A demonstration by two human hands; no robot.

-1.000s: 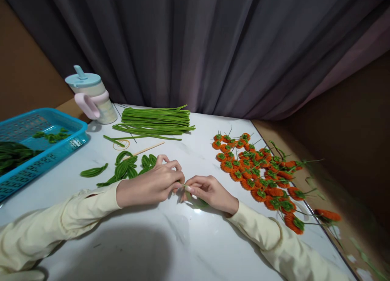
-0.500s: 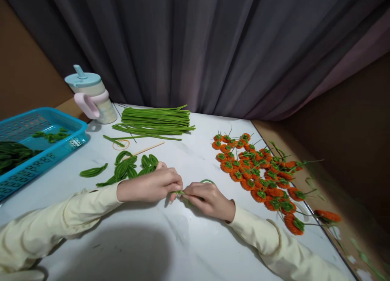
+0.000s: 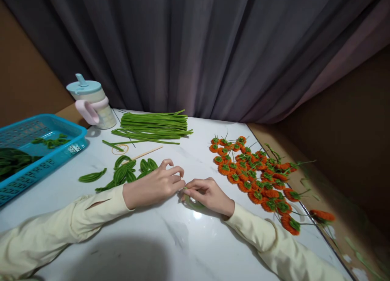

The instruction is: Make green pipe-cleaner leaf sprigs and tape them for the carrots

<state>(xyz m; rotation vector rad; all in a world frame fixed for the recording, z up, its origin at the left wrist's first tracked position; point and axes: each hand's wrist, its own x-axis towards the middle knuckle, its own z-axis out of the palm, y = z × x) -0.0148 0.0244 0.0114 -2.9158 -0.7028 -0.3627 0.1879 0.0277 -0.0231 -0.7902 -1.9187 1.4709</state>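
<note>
Left hand (image 3: 155,187) and right hand (image 3: 210,194) meet mid-way across the counter (image 3: 189,248) | fingers of both pinched narrow on a green pipe cleaner (image 3: 192,203) | looks light, fuzzy, bendy — likely best gripped close to the bend

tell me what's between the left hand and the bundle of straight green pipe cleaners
Head view: a thin wooden stick and folded green pipe-cleaner leaves, on the white table.

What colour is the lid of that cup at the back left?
The cup's lid is pale blue, clear in the head view.
</note>
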